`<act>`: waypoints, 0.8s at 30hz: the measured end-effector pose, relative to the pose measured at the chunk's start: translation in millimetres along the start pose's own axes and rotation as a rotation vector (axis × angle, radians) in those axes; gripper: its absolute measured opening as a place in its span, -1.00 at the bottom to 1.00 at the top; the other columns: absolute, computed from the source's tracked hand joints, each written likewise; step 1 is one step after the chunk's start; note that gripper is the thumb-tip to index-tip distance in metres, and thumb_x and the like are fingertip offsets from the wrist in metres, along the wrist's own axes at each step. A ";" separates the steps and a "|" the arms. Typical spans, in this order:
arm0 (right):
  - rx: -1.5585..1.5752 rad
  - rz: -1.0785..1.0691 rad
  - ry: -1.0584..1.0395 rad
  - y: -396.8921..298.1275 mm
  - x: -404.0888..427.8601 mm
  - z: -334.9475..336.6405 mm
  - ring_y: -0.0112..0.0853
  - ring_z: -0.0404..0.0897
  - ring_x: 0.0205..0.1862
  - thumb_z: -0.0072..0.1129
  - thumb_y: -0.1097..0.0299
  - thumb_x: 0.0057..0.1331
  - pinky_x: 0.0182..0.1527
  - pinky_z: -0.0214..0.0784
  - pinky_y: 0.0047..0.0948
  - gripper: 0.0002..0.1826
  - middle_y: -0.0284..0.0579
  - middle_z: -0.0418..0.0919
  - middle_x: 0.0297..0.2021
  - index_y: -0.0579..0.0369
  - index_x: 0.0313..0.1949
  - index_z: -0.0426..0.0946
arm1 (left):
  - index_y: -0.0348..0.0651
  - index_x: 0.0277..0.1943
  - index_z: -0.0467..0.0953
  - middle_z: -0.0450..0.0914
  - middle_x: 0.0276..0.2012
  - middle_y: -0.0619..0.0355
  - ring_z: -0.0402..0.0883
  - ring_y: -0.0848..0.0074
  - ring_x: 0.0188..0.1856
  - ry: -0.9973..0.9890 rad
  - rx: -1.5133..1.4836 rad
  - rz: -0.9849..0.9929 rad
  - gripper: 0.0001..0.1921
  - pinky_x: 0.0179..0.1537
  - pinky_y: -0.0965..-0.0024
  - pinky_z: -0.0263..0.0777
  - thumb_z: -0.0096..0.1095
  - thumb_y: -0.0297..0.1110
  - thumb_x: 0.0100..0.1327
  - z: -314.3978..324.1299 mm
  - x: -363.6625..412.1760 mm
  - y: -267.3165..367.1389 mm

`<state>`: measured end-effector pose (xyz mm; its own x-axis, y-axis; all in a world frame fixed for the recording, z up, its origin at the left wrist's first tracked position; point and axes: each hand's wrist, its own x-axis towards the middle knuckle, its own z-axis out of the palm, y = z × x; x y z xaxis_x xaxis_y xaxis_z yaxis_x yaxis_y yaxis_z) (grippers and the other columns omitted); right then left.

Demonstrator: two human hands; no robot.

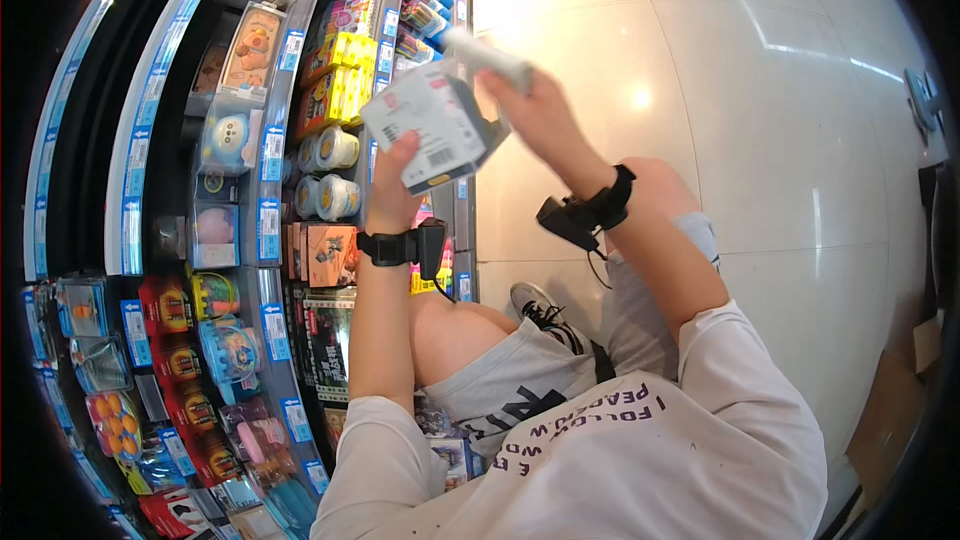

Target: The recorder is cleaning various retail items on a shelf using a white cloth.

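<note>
My left hand (395,184) grips a white and dark cardboard box (431,124) by its near side, thumb across the printed face. The box is tilted and bears writing and a barcode. Its right end looks open, though blur keeps this uncertain. Just beyond that end, my right hand (529,101) holds a white, tube-like item (491,58), blurred by motion. What exactly this item is cannot be told. Both hands are raised in front of the shelves, above my bent knees. Each wrist wears a black strap with a small device.
Store shelves (274,154) with price tags run along my left. They hold yellow packs (352,90), lidded tubs (337,195), a boxed pencil case (253,52) and red packs (184,375). Pale floor tiles (757,165) lie to the right, with a cardboard box (889,420) at the far right.
</note>
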<state>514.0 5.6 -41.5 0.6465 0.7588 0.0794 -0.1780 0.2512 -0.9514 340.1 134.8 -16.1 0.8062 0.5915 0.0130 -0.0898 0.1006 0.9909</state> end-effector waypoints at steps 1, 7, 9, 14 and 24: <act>-0.018 -0.302 0.057 6.7 -1.8 17.3 -0.18 0.53 0.23 0.17 0.25 0.42 0.25 0.34 -0.34 -0.48 0.12 0.49 0.23 0.16 0.31 0.38 | -0.22 0.40 0.24 0.53 0.20 0.04 0.53 0.28 0.22 -0.017 -0.001 -0.007 -0.37 0.28 0.18 0.36 0.15 -0.07 0.39 3.3 4.7 -2.3; -0.205 -0.712 -0.119 -14.6 -32.9 21.3 -0.46 0.40 0.26 0.07 0.30 0.49 0.31 0.21 -0.44 -0.48 -0.08 0.49 0.27 0.21 0.37 0.31 | -0.18 0.43 0.20 0.46 0.27 0.01 0.46 0.25 0.30 0.031 -0.243 0.018 -0.35 0.32 0.09 0.31 0.08 -0.03 0.40 -0.2 -0.3 4.8; -0.059 -0.475 -0.212 -14.2 -17.5 8.9 -0.40 0.41 0.30 0.06 0.34 0.48 0.32 0.22 -0.41 -0.51 -0.03 0.45 0.31 0.22 0.35 0.32 | -0.16 0.45 0.17 0.42 0.31 0.02 0.41 0.22 0.34 -0.033 -0.239 0.003 -0.32 0.35 0.02 0.24 0.04 0.03 0.40 -4.7 -3.6 5.8; -0.087 -0.527 -0.184 -12.1 -26.3 16.5 -0.12 0.38 0.38 0.06 0.51 0.36 0.41 0.15 -0.24 -0.49 0.04 0.44 0.30 0.14 0.31 0.37 | -0.25 0.40 0.22 0.43 0.30 -0.03 0.44 0.17 0.31 0.018 -0.375 -0.010 -0.32 0.34 0.02 0.29 0.09 0.04 0.38 6.8 1.7 6.2; -0.082 -0.462 -0.145 -3.9 -2.2 -2.7 -0.07 0.63 0.06 0.11 0.55 0.20 0.12 0.46 -0.27 -0.51 0.03 0.65 -0.01 0.02 0.17 0.53 | 0.02 0.47 0.17 0.33 0.36 0.08 0.31 0.16 0.39 0.048 -0.415 -0.026 -0.19 0.39 -0.15 0.15 0.04 0.25 0.26 14.2 -1.5 13.4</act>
<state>515.3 1.3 -38.8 0.5330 0.6565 0.5337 0.1662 0.5372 -0.8269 345.9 123.9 -1.0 0.7841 0.6200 -0.0268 -0.3062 0.4240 0.8523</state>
